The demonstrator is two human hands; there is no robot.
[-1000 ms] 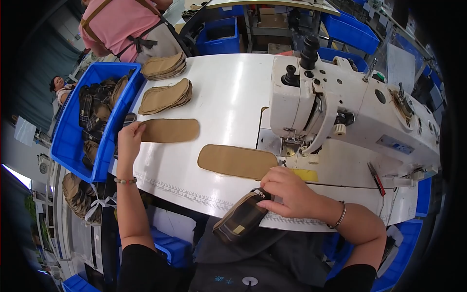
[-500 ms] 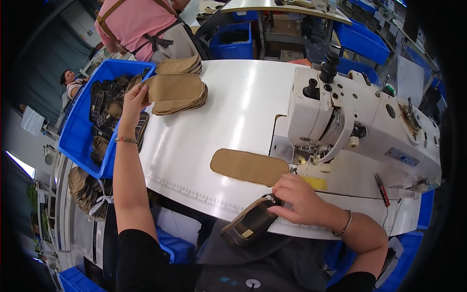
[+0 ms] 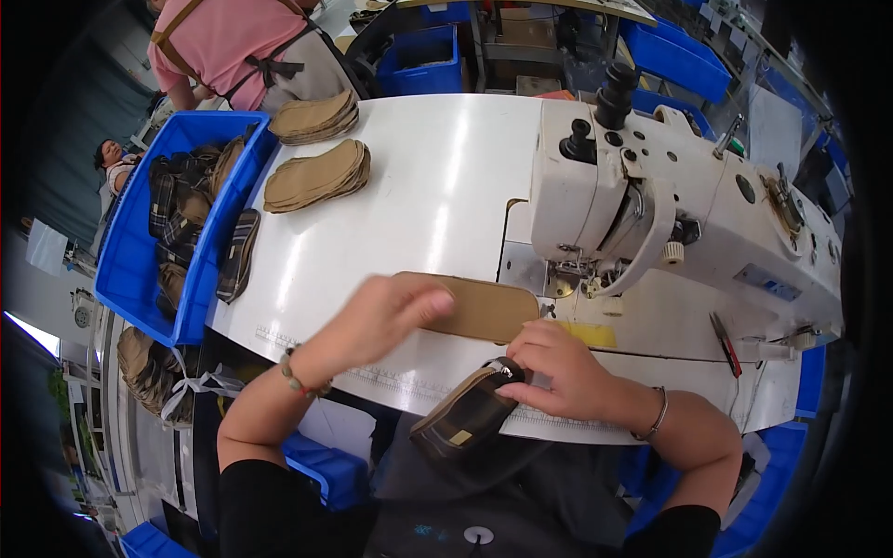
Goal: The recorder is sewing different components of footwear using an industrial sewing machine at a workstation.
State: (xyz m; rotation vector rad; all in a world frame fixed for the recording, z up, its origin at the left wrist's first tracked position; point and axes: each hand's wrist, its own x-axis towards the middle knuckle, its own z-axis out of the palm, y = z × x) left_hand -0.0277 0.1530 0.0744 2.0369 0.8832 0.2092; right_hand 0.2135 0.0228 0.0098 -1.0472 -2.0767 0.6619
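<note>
My right hand (image 3: 563, 372) grips one end of a dark plaid zippered pouch (image 3: 456, 432), which hangs tilted over the table's front edge. A small pale label shows on its side. Just behind it, a long tan fabric panel (image 3: 493, 312) with rounded ends lies flat on the white table (image 3: 409, 195), close to the sewing machine's needle area. Over the panel's left end hovers my left hand (image 3: 386, 316), smeared by motion; its thumb points right, and whether its fingers hold anything is unclear.
A white sewing machine (image 3: 633, 186) fills the right side. Red-handled snips (image 3: 726, 344) lie beside it. Two stacks of tan panels (image 3: 316, 177) sit at the far left, next to another plaid pouch (image 3: 239, 256) and a blue bin (image 3: 130, 260) of pouches. A person in pink (image 3: 233, 42) works beyond.
My left hand has left the stack of tan panels and come right and nearer, to the single panel. The top panel now lies on its stack. My right hand keeps the pouch.
</note>
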